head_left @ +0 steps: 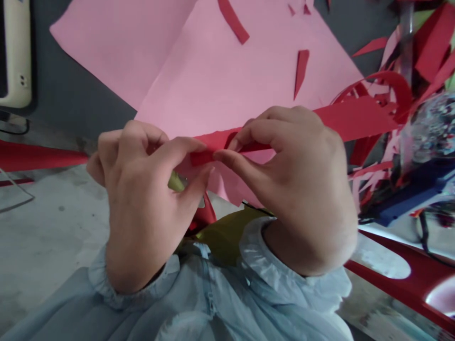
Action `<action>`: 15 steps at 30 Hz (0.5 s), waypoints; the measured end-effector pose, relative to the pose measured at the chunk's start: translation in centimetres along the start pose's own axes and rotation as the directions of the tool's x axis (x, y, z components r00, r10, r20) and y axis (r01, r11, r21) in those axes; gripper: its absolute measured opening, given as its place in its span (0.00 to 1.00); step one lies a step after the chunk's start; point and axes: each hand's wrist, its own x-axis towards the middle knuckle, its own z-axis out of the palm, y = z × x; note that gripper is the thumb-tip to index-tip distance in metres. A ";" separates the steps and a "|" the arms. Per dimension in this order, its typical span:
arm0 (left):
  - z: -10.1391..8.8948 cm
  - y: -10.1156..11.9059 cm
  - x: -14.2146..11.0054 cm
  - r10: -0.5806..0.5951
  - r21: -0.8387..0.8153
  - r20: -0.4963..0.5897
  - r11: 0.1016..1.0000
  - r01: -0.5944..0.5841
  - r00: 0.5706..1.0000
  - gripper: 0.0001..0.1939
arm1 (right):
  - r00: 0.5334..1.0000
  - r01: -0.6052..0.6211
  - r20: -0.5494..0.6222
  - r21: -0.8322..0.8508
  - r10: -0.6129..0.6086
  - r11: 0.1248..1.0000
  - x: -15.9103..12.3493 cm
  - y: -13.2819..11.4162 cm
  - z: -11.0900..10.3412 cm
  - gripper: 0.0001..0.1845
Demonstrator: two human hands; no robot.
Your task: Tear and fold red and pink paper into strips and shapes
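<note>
A long red paper strip (359, 118) runs between my hands in the middle of the view, its free part stretching out to the right. My right hand (295, 175) pinches the strip between thumb and fingertips, where an edge looks folded over. My left hand (145, 189) has its index fingertip on the strip's left end; its thumb is underneath, slightly apart from the paper. Beneath both hands lie large overlapping pink paper sheets (220, 80). Two small red scraps (301, 71) rest on the pink paper.
At the top left a phone in a pale case (19, 61) lies on the dark table (81, 80). Red and pink cuttings (377, 170) pile up at the right, near a dark blue tool (415, 189) and a clear plastic bag (435, 123). Red stool edges show below right.
</note>
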 end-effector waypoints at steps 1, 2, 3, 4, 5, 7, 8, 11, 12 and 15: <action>0.0 0.0 0.0 -0.012 -0.008 -0.007 1.000 0.012 1.000 0.09 | 1.000 0.005 -0.008 -0.010 -0.005 1.000 -0.1 -0.1 0.0 0.09; 0.0 -0.1 0.0 -0.026 -0.017 -0.014 1.000 0.025 1.000 0.08 | 1.000 0.010 -0.018 -0.022 -0.010 1.000 -0.2 -0.3 0.0 0.09; 0.0 -0.1 0.0 -0.037 -0.024 -0.016 0.999 0.036 0.999 0.07 | 0.999 0.016 -0.030 -0.035 -0.017 0.999 -0.4 -0.4 0.0 0.08; -0.1 -0.2 0.0 -0.047 -0.027 -0.014 0.999 0.047 0.999 0.06 | 0.999 0.022 -0.040 -0.048 -0.023 0.999 -0.5 -0.6 0.0 0.07; -0.1 -0.2 0.0 -0.054 -0.030 -0.009 0.998 0.054 0.998 0.05 | 0.999 0.027 -0.046 -0.055 -0.029 0.998 -0.6 -0.8 0.0 0.06; -0.2 -0.2 0.0 -0.066 -0.039 0.008 0.997 0.067 0.998 0.03 | 0.998 0.030 -0.053 -0.050 -0.033 0.998 -0.7 -1.0 0.2 0.07; -0.2 -0.2 0.0 -0.075 -0.045 0.018 0.996 0.075 0.997 0.03 | 0.998 0.026 -0.055 -0.041 -0.028 0.999 -0.7 -1.0 0.3 0.08; -0.2 -0.2 0.0 -0.087 -0.057 0.038 0.994 0.090 0.995 0.03 | 0.998 0.012 -0.060 -0.017 -0.013 1.000 -0.6 -1.1 0.6 0.09; -0.1 -0.2 0.0 -0.087 -0.053 0.040 0.995 0.089 0.995 0.03 | 0.998 0.011 -0.061 -0.014 -0.011 1.000 -0.5 -1.1 0.6 0.09; 0.0 -0.1 -0.1 -0.064 -0.028 -0.011 0.998 0.064 0.998 0.04 | 0.998 0.004 -0.056 -0.010 -0.005 1.000 -0.4 -1.0 0.7 0.09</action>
